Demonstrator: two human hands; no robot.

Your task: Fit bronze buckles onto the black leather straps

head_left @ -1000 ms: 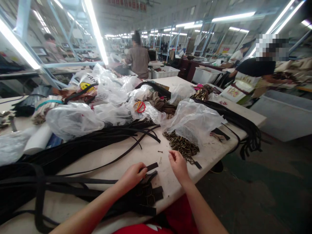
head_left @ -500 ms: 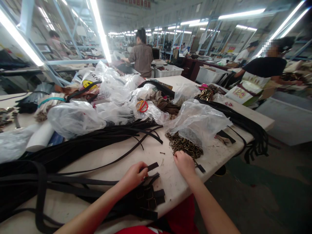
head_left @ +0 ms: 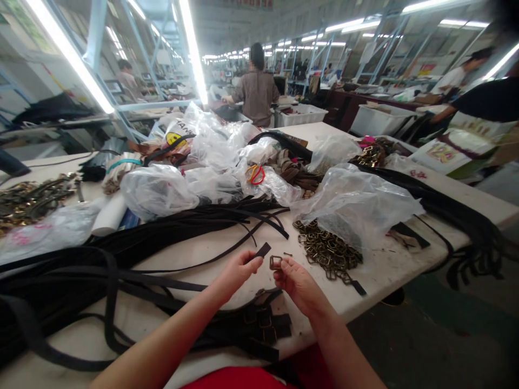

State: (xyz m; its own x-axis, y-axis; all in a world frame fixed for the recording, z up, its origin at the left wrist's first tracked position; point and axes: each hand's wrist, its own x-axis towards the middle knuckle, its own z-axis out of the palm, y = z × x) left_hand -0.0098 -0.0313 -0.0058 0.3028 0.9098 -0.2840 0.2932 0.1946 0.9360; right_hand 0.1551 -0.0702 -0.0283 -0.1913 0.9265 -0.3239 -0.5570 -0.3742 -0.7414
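Black strap [head_left: 263, 249], metal buckle [head_left: 275, 263] — in separate hands [head_left: 295, 280]

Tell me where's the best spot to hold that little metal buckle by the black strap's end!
I'd pinch the buckle by its right edge, coming from the right, as the right grip does. It's a small open frame held up off the table, so that leaves its left bar uncovered, facing the black strap.

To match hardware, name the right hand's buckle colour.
The buckle is a brownish bronze, seen best in the head view.
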